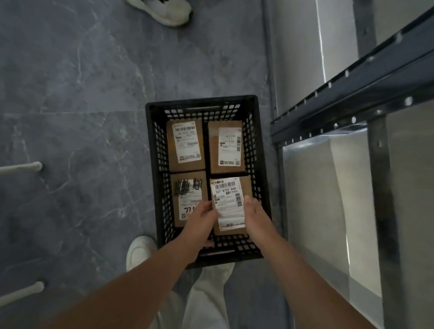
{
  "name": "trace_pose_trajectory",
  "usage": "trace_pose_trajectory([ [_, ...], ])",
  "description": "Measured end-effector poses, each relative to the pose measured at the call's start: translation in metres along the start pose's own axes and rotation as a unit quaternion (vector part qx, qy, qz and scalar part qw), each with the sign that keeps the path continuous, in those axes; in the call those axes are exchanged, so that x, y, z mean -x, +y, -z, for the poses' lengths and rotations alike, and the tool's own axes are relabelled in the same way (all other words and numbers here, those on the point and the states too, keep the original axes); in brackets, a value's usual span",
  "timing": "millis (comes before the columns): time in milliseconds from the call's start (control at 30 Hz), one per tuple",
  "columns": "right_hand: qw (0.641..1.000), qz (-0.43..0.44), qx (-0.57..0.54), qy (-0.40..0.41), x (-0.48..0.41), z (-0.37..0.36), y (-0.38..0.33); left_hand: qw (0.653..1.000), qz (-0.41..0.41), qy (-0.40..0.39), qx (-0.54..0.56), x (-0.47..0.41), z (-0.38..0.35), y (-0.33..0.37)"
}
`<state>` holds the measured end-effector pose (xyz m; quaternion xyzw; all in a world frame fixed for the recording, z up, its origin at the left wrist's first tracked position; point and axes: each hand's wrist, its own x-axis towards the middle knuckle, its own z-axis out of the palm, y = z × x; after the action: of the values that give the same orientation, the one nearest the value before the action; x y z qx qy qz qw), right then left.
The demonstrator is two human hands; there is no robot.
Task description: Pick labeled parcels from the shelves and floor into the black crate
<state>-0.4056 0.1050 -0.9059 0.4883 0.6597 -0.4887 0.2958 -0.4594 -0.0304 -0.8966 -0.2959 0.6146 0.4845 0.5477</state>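
Note:
A black slotted crate (152,147) stands on the grey floor, seen from above. Inside lie brown cardboard parcels with white labels: one at the far left (186,144), one at the far right (227,147), one at the near left (185,197). A fourth parcel (230,204) sits in the near right corner, held between both hands. My left hand (201,220) grips its left edge with curled fingers. Against its right edge lies my right hand (255,212), fingers along the side.
A dark metal shelf frame (361,78) with shiny steel panels rises on the right, close to the crate. Another person's white shoe (157,4) is at the top. White tube legs (16,168) stick out at the left. My own shoe (139,252) is beside the crate.

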Motion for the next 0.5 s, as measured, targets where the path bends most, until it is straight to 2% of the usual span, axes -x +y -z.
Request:
trace_pose_trajectory([
  [200, 0.999, -0.003, 0.047, -0.023, -0.050, -0.017, 0.029, 1.000, 0.002, 0.001, 0.026, -0.050, -0.002, -0.022],
  [333, 0.998, -0.017, 0.054, -0.039, -0.072, -0.024, 0.039, 0.999, -0.025, -0.019, -0.020, -0.072, -0.006, -0.026],
  [500, 0.997, -0.017, 0.072, -0.017, -0.107, -0.034, 0.043, 0.995, -0.046, 0.000, -0.086, -0.100, -0.018, -0.020],
])
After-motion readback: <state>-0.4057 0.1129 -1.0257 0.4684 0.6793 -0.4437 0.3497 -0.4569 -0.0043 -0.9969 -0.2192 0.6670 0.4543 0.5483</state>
